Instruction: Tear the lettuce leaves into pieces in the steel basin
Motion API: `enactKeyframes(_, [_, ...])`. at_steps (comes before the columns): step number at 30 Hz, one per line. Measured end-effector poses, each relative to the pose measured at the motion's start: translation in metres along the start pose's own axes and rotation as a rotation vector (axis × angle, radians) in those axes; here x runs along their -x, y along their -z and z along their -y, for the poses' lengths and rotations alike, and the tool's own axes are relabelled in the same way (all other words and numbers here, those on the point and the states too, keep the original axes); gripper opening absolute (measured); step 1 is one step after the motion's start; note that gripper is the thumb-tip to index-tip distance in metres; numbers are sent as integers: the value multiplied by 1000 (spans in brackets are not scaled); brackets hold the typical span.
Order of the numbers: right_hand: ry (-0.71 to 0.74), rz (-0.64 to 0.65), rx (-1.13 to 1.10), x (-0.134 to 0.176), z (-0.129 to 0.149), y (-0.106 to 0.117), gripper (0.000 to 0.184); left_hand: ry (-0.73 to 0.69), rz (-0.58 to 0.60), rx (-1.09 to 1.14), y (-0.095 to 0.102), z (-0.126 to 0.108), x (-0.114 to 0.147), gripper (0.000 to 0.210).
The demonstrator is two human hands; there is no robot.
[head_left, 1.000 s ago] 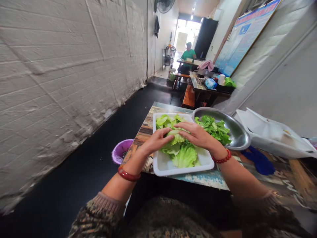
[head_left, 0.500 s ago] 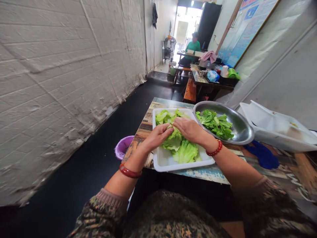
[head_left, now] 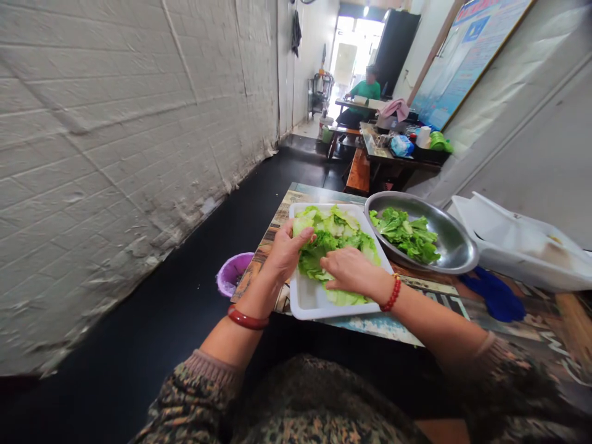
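A white plastic tray (head_left: 303, 302) on the table holds loose green lettuce leaves (head_left: 345, 225). My left hand (head_left: 287, 248) is over the tray's left side, its thumb and fingers closed on a lettuce leaf (head_left: 315, 254). Lower and to the right, my right hand (head_left: 354, 270) has its fingers curled at the bottom edge of that leaf, pinching it; the fingertips are partly hidden. Beside the tray on the right, a steel bowl (head_left: 456, 246) contains darker lettuce leaves (head_left: 407, 235).
A purple bin (head_left: 226, 277) stands on the floor left of the table (head_left: 272, 246). Right of the bowl are a white plastic container (head_left: 522, 246) and a blue cloth (head_left: 497, 296). Farther off, a person in green (head_left: 367, 89) sits at another table, past a wooden bench (head_left: 358, 171).
My hands, close together before, are now apart. The right hand has moved down toward me, and a lettuce leaf now stretches between both hands. The view has shifted slightly.
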State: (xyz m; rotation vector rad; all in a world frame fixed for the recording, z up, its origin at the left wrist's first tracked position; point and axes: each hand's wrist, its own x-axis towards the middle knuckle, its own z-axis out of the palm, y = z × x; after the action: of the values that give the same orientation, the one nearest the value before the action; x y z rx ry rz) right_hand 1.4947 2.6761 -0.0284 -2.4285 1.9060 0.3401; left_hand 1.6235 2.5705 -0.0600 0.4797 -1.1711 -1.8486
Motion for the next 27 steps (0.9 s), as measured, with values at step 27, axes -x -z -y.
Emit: enactKeyframes(27, [-295, -697, -1118, -7, -59, 33, 36, 160, 441, -304, -12, -20, -1, 63])
